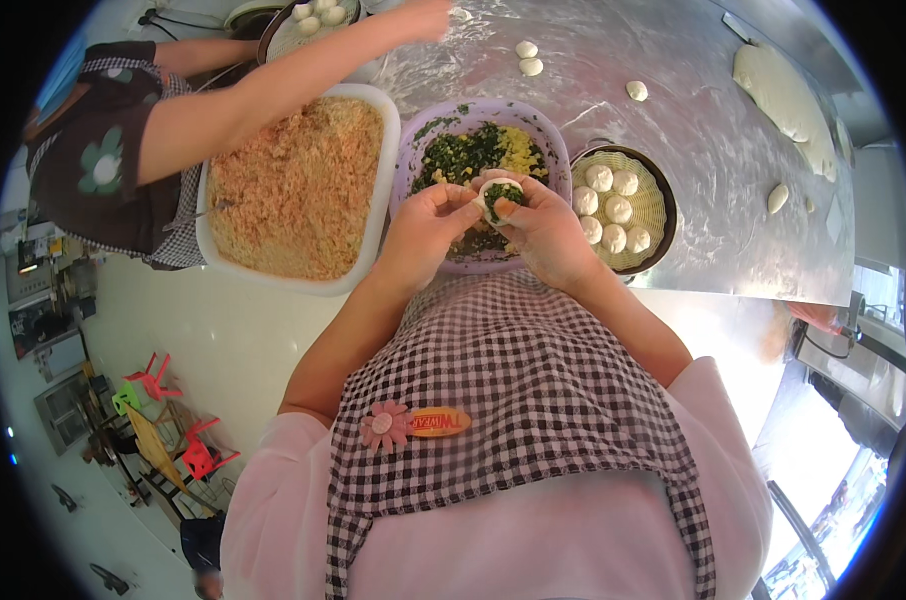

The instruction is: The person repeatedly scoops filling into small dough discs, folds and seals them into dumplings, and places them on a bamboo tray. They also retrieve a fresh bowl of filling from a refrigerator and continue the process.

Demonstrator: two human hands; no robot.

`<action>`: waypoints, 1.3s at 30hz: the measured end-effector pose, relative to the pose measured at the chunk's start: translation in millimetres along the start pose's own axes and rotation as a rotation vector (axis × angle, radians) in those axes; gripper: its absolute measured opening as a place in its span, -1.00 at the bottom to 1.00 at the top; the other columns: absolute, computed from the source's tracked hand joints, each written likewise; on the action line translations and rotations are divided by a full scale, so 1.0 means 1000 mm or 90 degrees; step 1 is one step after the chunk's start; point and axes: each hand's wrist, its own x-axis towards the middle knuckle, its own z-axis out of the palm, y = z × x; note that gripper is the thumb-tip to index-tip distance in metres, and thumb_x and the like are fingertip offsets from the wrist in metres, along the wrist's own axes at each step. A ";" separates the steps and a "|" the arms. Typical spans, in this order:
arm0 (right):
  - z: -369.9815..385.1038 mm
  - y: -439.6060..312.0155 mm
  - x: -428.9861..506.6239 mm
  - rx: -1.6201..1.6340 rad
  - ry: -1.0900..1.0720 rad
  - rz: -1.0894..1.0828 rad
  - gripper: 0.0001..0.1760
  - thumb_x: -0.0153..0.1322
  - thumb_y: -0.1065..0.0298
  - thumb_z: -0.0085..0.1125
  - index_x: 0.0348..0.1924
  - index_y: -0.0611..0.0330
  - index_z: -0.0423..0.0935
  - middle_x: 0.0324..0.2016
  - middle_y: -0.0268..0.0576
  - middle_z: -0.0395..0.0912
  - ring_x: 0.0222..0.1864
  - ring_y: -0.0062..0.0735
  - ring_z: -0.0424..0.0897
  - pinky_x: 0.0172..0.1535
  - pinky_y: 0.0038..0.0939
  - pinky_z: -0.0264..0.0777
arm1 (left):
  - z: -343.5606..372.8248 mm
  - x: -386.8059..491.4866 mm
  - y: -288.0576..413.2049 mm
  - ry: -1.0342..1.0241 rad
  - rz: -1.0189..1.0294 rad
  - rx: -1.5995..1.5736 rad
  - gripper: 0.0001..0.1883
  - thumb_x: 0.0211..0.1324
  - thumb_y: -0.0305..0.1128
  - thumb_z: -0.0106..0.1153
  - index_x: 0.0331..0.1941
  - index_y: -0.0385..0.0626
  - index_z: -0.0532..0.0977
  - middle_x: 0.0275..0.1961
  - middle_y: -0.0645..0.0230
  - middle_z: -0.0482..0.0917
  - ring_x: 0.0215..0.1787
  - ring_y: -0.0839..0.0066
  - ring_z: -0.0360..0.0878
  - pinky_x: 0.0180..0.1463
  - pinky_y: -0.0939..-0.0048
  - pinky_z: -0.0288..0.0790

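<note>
Between my two hands is a round dough wrapper [489, 213] with chopped green filling [504, 196] in its middle. My left hand [436, 225] pinches the wrapper's left edge between thumb and fingers. From the right, my right hand [546, 221] cups it, the thumb pressing at the filling. Both hands are above a lilac plastic basin [554, 135] of chopped greens [464, 156] and yellow crumbled egg-like bits [519, 150]. Just right of the basin, several pleated buns [618, 210] sit on a round woven steamer mat [651, 196] in a dark-rimmed steamer tray [672, 225].
A white tub [390, 142] of minced filling [295, 202] stands at the left, with a utensil handle in it. A co-worker's arm [273, 105] reaches across above it. Dough pieces [531, 67] and a large dough slab [783, 97] lie on the floured metal table [693, 142].
</note>
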 end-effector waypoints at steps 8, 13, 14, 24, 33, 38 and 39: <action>-0.003 -0.006 -0.001 -0.333 0.006 -0.058 -0.46 0.49 0.55 0.01 0.35 0.31 0.30 0.03 -0.20 0.51 0.01 -0.48 0.53 0.10 -0.44 0.46 | -0.002 0.003 0.007 -0.002 -0.013 0.039 -0.78 0.32 -0.38 0.21 -0.04 -0.23 0.53 -0.24 0.44 0.59 -0.26 0.69 0.46 -0.23 0.61 0.32; 0.001 -0.009 -0.002 -0.261 0.007 0.009 -0.45 0.46 0.52 0.01 0.34 0.27 0.34 -0.02 -0.14 0.56 -0.07 -0.49 0.57 0.02 -0.43 0.47 | -0.003 0.004 0.008 -0.015 -0.001 0.052 -0.76 0.28 -0.38 0.25 -0.05 -0.24 0.54 -0.23 0.44 0.59 -0.26 0.68 0.47 -0.22 0.60 0.34; 0.003 -0.011 -0.004 -0.318 0.018 0.006 -0.44 0.45 0.53 0.00 0.34 0.24 0.35 -0.03 -0.11 0.58 -0.11 -0.48 0.58 0.00 -0.42 0.48 | -0.003 0.004 0.007 -0.015 0.000 0.068 -0.76 0.27 -0.38 0.26 -0.06 -0.24 0.54 -0.23 0.44 0.59 -0.25 0.67 0.47 -0.22 0.60 0.34; 0.012 -0.017 -0.001 -0.727 -0.024 -0.127 -0.18 0.35 0.64 -0.02 0.48 0.18 0.04 -0.04 0.29 0.56 -0.25 0.10 0.65 -0.16 -0.18 0.50 | 0.002 0.007 0.011 0.019 0.058 0.217 -0.80 0.26 -0.43 0.26 -0.09 -0.25 0.54 -0.21 0.40 0.62 -0.20 0.62 0.53 -0.15 0.54 0.40; 0.020 -0.033 -0.004 -0.798 -0.054 -0.159 -0.02 0.30 0.59 0.08 0.52 0.29 -0.20 0.06 0.19 0.53 -0.15 -0.10 0.61 -0.14 -0.22 0.47 | 0.012 -0.004 0.035 0.069 0.141 0.312 -0.86 0.21 -0.50 0.27 -0.17 -0.26 0.59 -0.25 0.38 0.62 -0.21 0.60 0.58 -0.11 0.49 0.46; 0.011 -0.031 -0.002 -0.265 -0.075 -0.015 -0.28 0.43 0.53 0.04 0.44 0.39 0.07 0.12 -0.11 0.51 -0.08 -0.59 0.47 0.00 -0.52 0.40 | 0.001 -0.007 0.039 0.091 0.184 0.284 -0.85 0.16 -0.51 0.29 -0.19 -0.23 0.61 -0.22 0.33 0.58 -0.23 0.53 0.58 -0.15 0.49 0.46; 0.010 -0.028 -0.002 -0.149 -0.069 0.054 -0.32 0.45 0.56 -0.01 0.43 0.40 0.10 0.12 -0.17 0.50 -0.06 -0.60 0.46 0.02 -0.53 0.39 | 0.000 -0.008 0.039 0.072 0.223 0.279 -0.85 0.16 -0.51 0.29 -0.19 -0.23 0.62 -0.22 0.33 0.58 -0.21 0.53 0.58 -0.13 0.48 0.46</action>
